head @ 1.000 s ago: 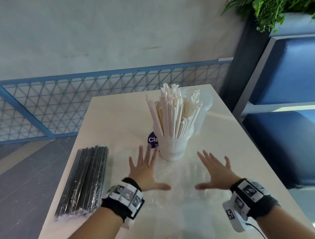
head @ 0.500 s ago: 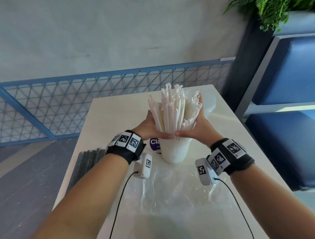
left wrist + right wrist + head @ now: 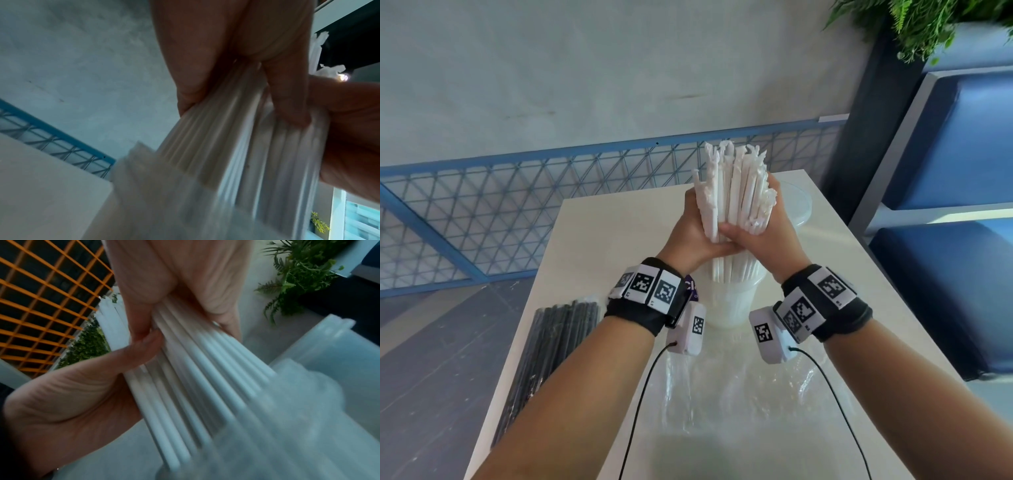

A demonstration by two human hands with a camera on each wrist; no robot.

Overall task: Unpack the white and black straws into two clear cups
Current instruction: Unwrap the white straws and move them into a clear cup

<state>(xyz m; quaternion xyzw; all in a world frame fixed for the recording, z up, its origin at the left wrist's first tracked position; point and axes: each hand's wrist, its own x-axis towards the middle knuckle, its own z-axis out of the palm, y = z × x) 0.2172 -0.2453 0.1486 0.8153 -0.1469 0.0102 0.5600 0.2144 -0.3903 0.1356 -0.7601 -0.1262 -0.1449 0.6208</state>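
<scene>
Both hands are wrapped around a bundle of white paper-wrapped straws, squeezing it tight. My left hand grips it from the left and my right hand from the right, thumbs meeting in front. The straws' lower ends stand inside a clear ribbed cup below the hands. In the wrist views the white straws run between the palms, with the cup blurred beneath. A second clear cup stands just behind. The sealed pack of black straws lies at the table's left edge.
An empty crumpled clear wrapper lies on the white table in front of the cup. A blue mesh railing runs behind the table, blue benches stand to the right, and a plant hangs at top right.
My hands left the table, closed around the loose, fanned-out straws in the cup and gathered them into a tight upright bundle, now held higher.
</scene>
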